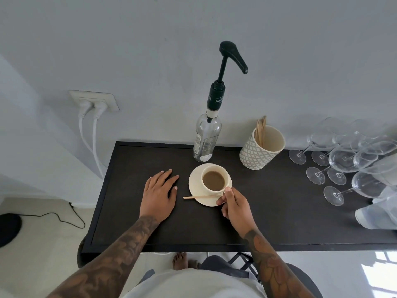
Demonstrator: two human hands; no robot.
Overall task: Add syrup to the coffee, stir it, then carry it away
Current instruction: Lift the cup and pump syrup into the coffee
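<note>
A cream coffee cup (213, 180), filled with light brown coffee, is sitting on a cream saucer (196, 184) near the back of a dark tabletop (279, 211), and everything else is placed here by that cup. Just behind the cup, slightly to its left, a clear glass syrup bottle (206, 138) with a black pump head (233, 55) is standing upright, its base almost touching the saucer's far rim. To the cup's right and a little behind, a patterned cream holder (261, 148) is standing with several wooden stir sticks (261, 130) leaning against its left inner wall. Farther right of the cup, a cluster of empty wine glasses (343, 160) is crowding the tabletop's right end. The right hand (235, 206) is reaching in at the near right of the cup, its thumb and forefinger pinching one end of a wooden stirrer (198, 197), which is lying nearly flat across the saucer's near rim with its free end pointing left past the saucer. The left hand (160, 192) is resting palm down on the tabletop just left of the saucer, fingers straight and slightly spread, holding nothing. On the wall well to the cup's left, two white plugs (91, 107) are sitting in a socket.
</note>
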